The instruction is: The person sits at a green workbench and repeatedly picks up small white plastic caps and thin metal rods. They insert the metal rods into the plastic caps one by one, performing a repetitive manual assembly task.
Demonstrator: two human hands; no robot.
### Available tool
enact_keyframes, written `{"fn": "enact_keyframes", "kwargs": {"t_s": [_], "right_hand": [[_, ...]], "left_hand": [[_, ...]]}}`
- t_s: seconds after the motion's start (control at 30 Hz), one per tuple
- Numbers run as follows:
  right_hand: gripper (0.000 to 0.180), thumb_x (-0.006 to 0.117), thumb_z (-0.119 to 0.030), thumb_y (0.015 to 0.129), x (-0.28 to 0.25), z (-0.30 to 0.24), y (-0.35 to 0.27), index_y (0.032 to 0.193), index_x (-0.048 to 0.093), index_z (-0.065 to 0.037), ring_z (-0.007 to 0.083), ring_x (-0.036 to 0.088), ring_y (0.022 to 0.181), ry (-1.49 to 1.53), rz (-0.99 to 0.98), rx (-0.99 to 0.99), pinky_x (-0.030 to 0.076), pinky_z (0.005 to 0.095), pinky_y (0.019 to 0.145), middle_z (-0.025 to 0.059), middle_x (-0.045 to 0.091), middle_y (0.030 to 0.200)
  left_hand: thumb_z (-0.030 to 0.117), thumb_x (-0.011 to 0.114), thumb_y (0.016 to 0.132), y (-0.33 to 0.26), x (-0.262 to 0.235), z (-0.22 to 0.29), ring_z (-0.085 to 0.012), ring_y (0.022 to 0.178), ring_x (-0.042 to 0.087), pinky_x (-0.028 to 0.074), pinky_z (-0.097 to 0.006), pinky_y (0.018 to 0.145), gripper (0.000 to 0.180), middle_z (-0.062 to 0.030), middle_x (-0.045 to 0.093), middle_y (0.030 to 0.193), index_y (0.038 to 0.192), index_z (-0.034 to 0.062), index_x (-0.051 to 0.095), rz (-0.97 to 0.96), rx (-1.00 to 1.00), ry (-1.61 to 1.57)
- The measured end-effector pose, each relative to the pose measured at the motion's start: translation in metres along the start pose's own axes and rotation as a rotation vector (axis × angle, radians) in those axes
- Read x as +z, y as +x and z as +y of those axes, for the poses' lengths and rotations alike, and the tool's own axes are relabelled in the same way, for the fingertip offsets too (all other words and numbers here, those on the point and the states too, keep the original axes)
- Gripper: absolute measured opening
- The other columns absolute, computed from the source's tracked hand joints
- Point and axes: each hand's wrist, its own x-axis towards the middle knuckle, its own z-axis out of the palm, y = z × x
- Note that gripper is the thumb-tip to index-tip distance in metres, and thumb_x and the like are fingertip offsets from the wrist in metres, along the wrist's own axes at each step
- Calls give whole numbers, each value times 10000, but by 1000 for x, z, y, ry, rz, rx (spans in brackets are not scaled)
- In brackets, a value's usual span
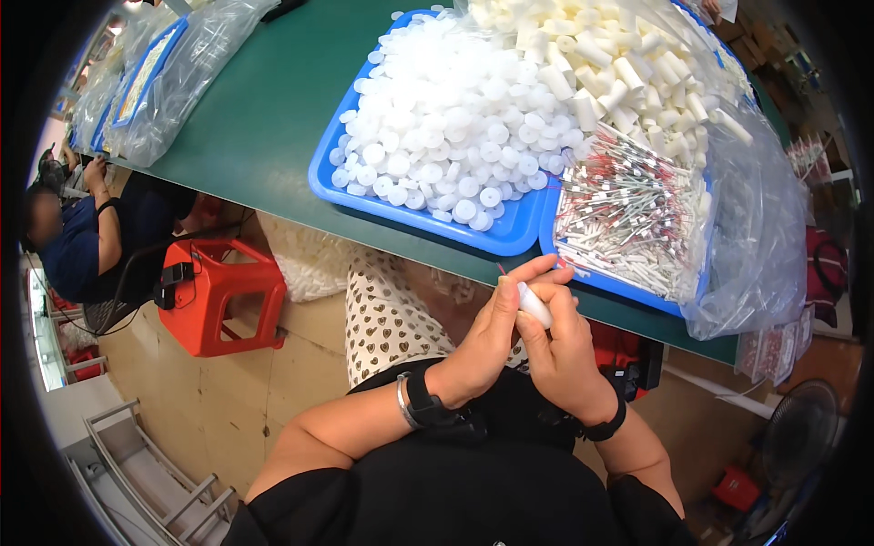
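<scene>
A person in a black top (437,491) and heart-patterned trousers (387,314) worked with both bare hands raised just short of a green table (246,118). The left hand (490,329), a black band (421,391) and a silver bracelet (404,400) at its wrist, met the right hand (568,350) around a white cylindrical piece (535,308). Thumbs and fingers of both hands grasped the piece, partly hiding it; a thin red tip (502,268) showed just above the left thumb. The right wrist wore a dark band (608,426).

Beyond the hands, at the table's near edge, a blue tray (410,225) on the left was heaped with translucent white discs (446,118). Touching or just beside it on the right, a second blue tray (619,293) held slim white parts with red and dark leads (637,200), a clear plastic bag (751,227) draped along its right side. Farther back rose a pile of cream cylinders (628,73).

To the left stood a red stool (218,296), and beyond it a co-worker in dark blue (77,250) sat near the table.
</scene>
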Motion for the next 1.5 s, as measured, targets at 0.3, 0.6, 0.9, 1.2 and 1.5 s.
{"fn": "enact_keyframes", "kwargs": {"t_s": [0.3, 0.6, 0.9, 1.2, 1.5], "right_hand": [[341, 448, -317, 1036, -13, 7, 9, 1144, 527, -3, 25, 332, 481, 1178, -427, 653, 261, 186, 439, 32, 539, 779], [386, 565, -187, 955, 24, 21, -7, 1272, 469, 12, 423, 646, 823, -89, -335, 130, 524, 475, 674, 238, 642, 980], [284, 687, -139, 849, -19, 7, 0, 1084, 605, -1, 294, 663, 712, -417, -105, -207, 516, 368, 589, 142, 660, 969], [113, 595, 9, 729, -80, 22, 44, 836, 606, -26, 267, 617, 664, -894, -42, -286, 502, 372, 583, 102, 576, 760], [48, 578, 11, 704, -86, 24, 62, 728, 544, -13, 303, 622, 645, -972, -243, -310, 506, 382, 567, 137, 571, 739]], "left_hand": [[525, 211, 1034, -9, -9, 16, -269, 1243, 514, 466, -388, 1010, 654, -160, 432, 1445, 1506, 75, 264, 63, -110, -114], [349, 309, 1066, -27, -24, -11, -229, 1130, 580, 460, -359, 987, 414, -128, 565, 1278, 1154, 29, 558, 304, -130, -85], [350, 467, 1025, -40, -66, 16, -186, 1160, 540, 426, -351, 980, 411, -111, 561, 1281, 1278, 28, 507, 491, -383, 103], [-4, 629, 876, 9, -30, 76, -240, 877, 593, 472, -327, 778, 160, -99, 657, 958, 1034, 13, 645, 163, 675, 1505], [125, 722, 780, 55, -38, 87, -313, 829, 577, 478, -409, 680, 241, -107, 592, 847, 964, 39, 592, 229, 478, 1795]]}}
